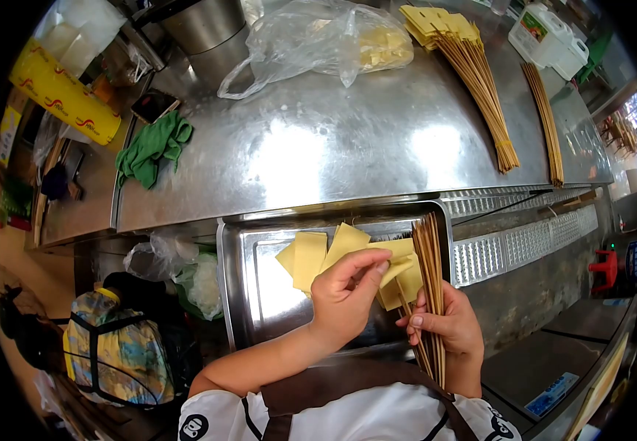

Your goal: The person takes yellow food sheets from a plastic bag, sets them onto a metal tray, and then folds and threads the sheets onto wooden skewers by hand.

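My left hand [346, 292] pinches a folded yellow tofu sheet [401, 266] between thumb and fingers, above a metal tray [261, 270]. Wrapped around a bundle of bamboo skewers [429, 264] is my right hand [447, 323], at the tray's right side. One skewer [405, 300] stands apart from the bundle and points up toward the pinched sheet. Whether its tip pierces the sheet is hard to make out. More flat yellow sheets [308, 259] lie loosely in the tray, partly hidden behind my left hand.
On the steel table lie a clear plastic bag [296, 44] with yellow sheets, skewers threaded with yellow sheets [473, 70], another skewer bundle [544, 125] and a green cloth [153, 147]. A white jug [546, 42] stands at the back right. A patterned backpack [120, 349] sits lower left.
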{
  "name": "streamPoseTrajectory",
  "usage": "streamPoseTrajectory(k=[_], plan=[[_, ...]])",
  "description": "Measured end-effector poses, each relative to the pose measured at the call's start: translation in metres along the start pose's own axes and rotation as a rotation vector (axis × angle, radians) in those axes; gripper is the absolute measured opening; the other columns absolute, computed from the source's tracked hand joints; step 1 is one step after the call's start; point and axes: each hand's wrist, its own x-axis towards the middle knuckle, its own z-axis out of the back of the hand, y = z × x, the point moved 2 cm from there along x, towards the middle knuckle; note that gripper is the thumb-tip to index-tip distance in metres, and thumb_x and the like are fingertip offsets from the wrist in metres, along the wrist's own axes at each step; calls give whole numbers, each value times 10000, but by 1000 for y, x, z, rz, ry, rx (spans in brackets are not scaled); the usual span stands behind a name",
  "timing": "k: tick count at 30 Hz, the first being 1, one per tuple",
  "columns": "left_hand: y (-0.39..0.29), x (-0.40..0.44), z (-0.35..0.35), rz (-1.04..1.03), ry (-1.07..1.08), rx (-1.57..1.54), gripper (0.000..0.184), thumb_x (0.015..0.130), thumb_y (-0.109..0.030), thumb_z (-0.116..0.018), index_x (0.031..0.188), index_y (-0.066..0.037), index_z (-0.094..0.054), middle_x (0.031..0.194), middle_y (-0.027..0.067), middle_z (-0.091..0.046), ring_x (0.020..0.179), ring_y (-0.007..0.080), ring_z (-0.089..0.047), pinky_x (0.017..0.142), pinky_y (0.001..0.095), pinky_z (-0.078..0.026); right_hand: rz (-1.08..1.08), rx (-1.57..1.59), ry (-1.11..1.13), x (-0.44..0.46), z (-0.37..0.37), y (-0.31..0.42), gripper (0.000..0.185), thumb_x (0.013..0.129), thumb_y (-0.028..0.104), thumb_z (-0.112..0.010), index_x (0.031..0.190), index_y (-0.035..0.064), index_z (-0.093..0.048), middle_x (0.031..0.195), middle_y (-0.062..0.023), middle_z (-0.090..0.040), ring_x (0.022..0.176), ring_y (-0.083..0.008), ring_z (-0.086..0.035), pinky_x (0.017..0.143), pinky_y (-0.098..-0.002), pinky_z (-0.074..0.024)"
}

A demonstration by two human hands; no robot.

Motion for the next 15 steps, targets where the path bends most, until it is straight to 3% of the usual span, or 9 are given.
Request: streamPoseTrajectory(k=[2, 4, 8, 15], plan=[[0, 3, -2, 42, 3, 9, 167, 883, -5, -591, 1043, 20, -626, 889, 18, -640, 769, 48, -576, 648, 181, -462, -5, 2, -12, -1, -1, 0, 269, 762, -32, -668, 940, 27, -476, 690, -57, -564, 567, -184, -627, 769, -367, -526], [3, 13, -4, 71, -75, -216, 215, 885, -10, -587, 1094, 31, -609, 931, 50, -656, 799, 65, -592, 688, 193, -478, -11, 0, -22, -1, -1, -1, 268, 761, -32, -669, 939, 27, -477, 691, -57, -564, 566, -183, -625, 766, -364, -527], [5, 13, 2, 217, -30, -109, 256, 884, -12, -587, 1132, 51, -582, 982, 94, -660, 845, 86, -604, 737, 206, -491, -12, -9, -30, -1, -1, 0, 266, 761, -29, -669, 937, 26, -478, 692, -59, -564, 561, -179, -622, 757, -354, -529], [2, 6, -4, 397, -52, -218, 275, 890, -28, -587, 1144, 73, -559, 1003, 126, -652, 878, 104, -608, 768, 225, -495, 0, -2, -38, -1, 0, 0, 260, 762, -30, -662, 936, 27, -477, 683, -65, -574, 545, -174, -614, 744, -348, -532]])
